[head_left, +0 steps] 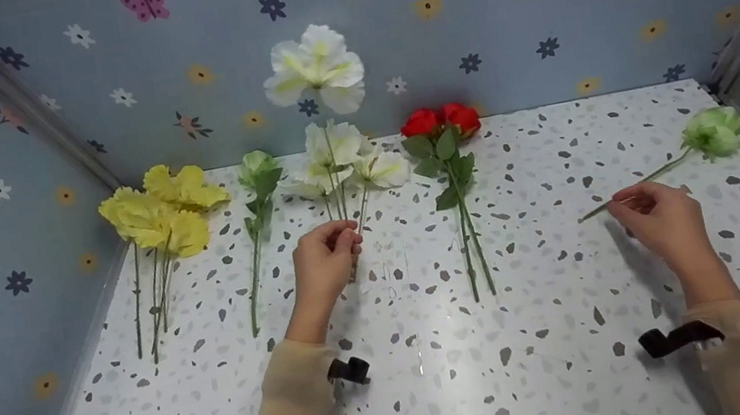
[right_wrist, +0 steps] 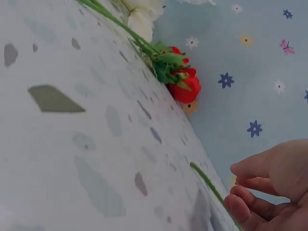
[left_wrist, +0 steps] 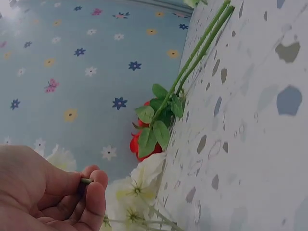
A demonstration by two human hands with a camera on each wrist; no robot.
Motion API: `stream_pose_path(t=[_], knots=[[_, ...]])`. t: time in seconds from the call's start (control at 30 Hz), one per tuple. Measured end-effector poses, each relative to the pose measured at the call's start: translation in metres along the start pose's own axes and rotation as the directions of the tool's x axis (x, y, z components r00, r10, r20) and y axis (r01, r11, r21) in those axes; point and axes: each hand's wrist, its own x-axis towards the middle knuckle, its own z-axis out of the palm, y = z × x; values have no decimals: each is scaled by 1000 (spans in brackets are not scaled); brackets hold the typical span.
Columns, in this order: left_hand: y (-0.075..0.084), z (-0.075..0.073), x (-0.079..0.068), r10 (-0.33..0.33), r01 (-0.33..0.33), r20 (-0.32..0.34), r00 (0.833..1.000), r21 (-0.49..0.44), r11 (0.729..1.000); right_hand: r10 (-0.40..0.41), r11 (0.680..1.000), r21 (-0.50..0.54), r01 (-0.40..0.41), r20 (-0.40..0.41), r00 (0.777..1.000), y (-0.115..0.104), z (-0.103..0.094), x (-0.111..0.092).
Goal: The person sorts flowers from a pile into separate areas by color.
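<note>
In the head view my left hand [head_left: 325,253] pinches the thin stem of a white flower [head_left: 315,69] between thumb and fingertips, holding it upright with the bloom against the back wall. The cut stem end [left_wrist: 86,181] pokes out between the fingers in the left wrist view. Other white flowers [head_left: 382,167] lie just beyond this hand. At the right, my right hand [head_left: 661,217] is over the stem of a light green flower [head_left: 715,133]. The right wrist view shows the green stem [right_wrist: 207,180] passing by the fingertips, with thumb and fingers loosely bent.
Yellow flowers [head_left: 162,214] lie at the left on the speckled table [head_left: 448,391]. A pale green flower [head_left: 257,170] is beside them. Red roses [head_left: 440,123] with green leaves lie right of the white flowers. Patterned walls [head_left: 384,30] enclose the back and both sides.
</note>
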Motion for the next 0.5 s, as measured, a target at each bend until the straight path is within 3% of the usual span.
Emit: stream_pose_path(t=[0.2,0.5], knots=[[-15,-5,6,-108,108,-28,994,-1,994,54,997,-60,-51,39,998,6,9,6],[-22,-3,4,-152,146,19,988,162,976,-15,997,-75,13,-18,1000,8,17,7]])
